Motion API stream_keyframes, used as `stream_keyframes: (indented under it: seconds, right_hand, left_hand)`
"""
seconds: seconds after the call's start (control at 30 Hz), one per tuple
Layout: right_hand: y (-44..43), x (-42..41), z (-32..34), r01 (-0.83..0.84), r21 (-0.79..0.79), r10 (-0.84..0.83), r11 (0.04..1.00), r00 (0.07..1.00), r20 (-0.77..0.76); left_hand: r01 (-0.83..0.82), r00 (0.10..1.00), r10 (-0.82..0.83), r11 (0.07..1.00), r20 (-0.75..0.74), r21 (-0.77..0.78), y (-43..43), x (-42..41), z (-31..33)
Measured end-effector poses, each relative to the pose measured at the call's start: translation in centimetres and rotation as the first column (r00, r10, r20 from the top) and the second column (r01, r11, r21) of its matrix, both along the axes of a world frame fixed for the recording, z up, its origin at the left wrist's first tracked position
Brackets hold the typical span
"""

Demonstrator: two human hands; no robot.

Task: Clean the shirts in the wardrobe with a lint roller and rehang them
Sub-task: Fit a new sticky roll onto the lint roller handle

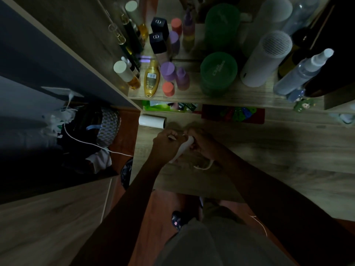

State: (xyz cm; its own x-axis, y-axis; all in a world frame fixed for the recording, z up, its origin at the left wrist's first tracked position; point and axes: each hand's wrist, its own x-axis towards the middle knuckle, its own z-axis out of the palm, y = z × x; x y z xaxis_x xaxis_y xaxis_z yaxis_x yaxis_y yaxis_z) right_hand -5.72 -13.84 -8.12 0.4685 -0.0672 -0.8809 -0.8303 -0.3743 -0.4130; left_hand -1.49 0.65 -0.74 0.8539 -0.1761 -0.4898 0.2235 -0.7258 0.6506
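Currently both hands are on the lint roller handle (182, 150), held just above the wooden desk top (269, 150), low centre of the head view. Left hand (166, 143) has its fingers curled round the lower part of the white handle; right hand (202, 144) grips its upper end, fingers clenched on it. A thin white cord loop (203, 167) hangs off the handle's bottom end, under the right wrist. Light is very dim, so the exact finger layout cannot be told

White roll (152, 121) lies on its side on the desk, near the left edge, just beyond the left hand and not touching it

Shelf (230, 96) behind the desk carries a green jar (219, 71), a white cylinder (267, 58) with a slotted top, a spray bottle (303, 72), a gold bottle (151, 78) lying flat, and purple-capped bottles (168, 71)

Left of the desk, on the floor: a dark bag (92, 127) with a white cable (86, 142) running across it
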Motion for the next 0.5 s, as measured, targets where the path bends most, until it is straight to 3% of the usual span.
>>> stream_keyframes:
  seconds: [0.03, 0.07, 0.1, 0.17, 0.23, 0.27, 0.3, 0.37, 0.4, 0.5]
  right_hand:
    - [0.3, 0.0, -1.0, -0.311, -0.085, 0.311, 0.947, 0.95, -0.022]
    - [0.8, 0.1, -0.9, -0.397, -0.104, 0.39, 0.912, 0.917, -0.084]
    - [1.3, 0.0, -1.3, -0.374, -0.15, 0.364, 0.915, 0.927, -0.088]
    - [1.4, -0.8, -2.0, -0.381, -0.085, 0.371, 0.921, 0.921, -0.116]
    - [1.2, -0.7, -1.6, -0.428, -0.096, 0.425, 0.899, 0.904, -0.051]
    - [0.8, -1.2, -1.1, -0.335, -0.03, 0.336, 0.942, 0.942, 0.01]
    - [0.2, -2.3, -0.6, -0.184, 0.03, 0.176, 0.983, 0.97, 0.169]
    - [0.5, -2.4, 2.6, 0.116, 0.213, -0.149, 0.97, 0.978, 0.144]
    - [0.7, -1.1, 3.2, 0.306, 0.272, -0.345, 0.912, 0.933, 0.107]
    - [0.4, -0.8, 3.4, 0.405, 0.38, -0.491, 0.831, 0.856, 0.161]
  left_hand:
    - [0.0, 1.0, 0.0, 1.0, -0.011, -0.005, -0.1, -0.1, 0.1]
    - [0.009, 1.0, -0.009, 1.0, -0.011, -0.012, -0.1, -0.3, 0.2]
    - [0.016, 1.0, -0.016, 1.0, -0.005, -0.021, -0.1, -0.3, 0.3]
    - [0.023, 1.0, -0.024, 0.999, -0.006, -0.032, 0.2, -0.4, 0.2]
    - [0.034, 0.999, -0.035, 0.998, -0.022, -0.051, 0.3, -0.5, 0.5]
    - [0.035, 0.999, -0.036, 0.998, -0.022, -0.06, 0.2, -0.6, 0.7]
    - [0.033, 0.999, -0.034, 0.997, -0.022, -0.069, 0.2, -0.7, 0.8]
    - [0.055, 0.998, -0.056, 0.996, -0.019, -0.071, 0.2, -1.0, 0.8]
    - [0.061, 0.998, -0.062, 0.997, -0.018, -0.053, 0.1, -1.1, 0.7]
    - [0.015, 0.998, -0.017, 0.999, -0.058, -0.03, 0.0, -1.1, 0.5]
